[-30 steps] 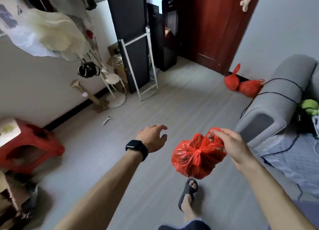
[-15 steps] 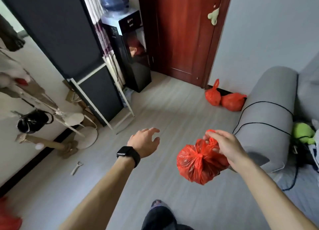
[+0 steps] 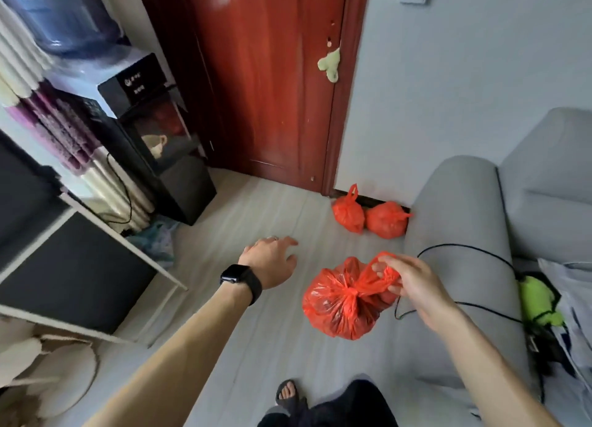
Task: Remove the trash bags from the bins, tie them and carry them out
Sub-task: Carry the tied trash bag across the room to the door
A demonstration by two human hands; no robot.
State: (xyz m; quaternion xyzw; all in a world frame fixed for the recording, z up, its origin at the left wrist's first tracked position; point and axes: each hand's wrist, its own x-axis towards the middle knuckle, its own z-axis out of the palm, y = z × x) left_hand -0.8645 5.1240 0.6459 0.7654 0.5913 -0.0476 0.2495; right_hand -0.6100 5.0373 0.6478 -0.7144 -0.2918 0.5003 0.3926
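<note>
The tied red trash bag [image 3: 342, 301] hangs in the air above the floor [image 3: 256, 221], a full, rounded bundle of crinkled glossy plastic gathered into a knot on top, with loop handles sticking up. The right hand [image 3: 413, 285] holds it by those handles, fingers [image 3: 382, 268] pinching the loops. The left hand [image 3: 272, 260], with a black watch [image 3: 240, 277] on its wrist, reaches forward empty, fingers loosely spread. Two more red bags [image 3: 368, 217] sit on the floor by the wall, between the red door [image 3: 272, 74] and the grey sofa [image 3: 464, 218].
</note>
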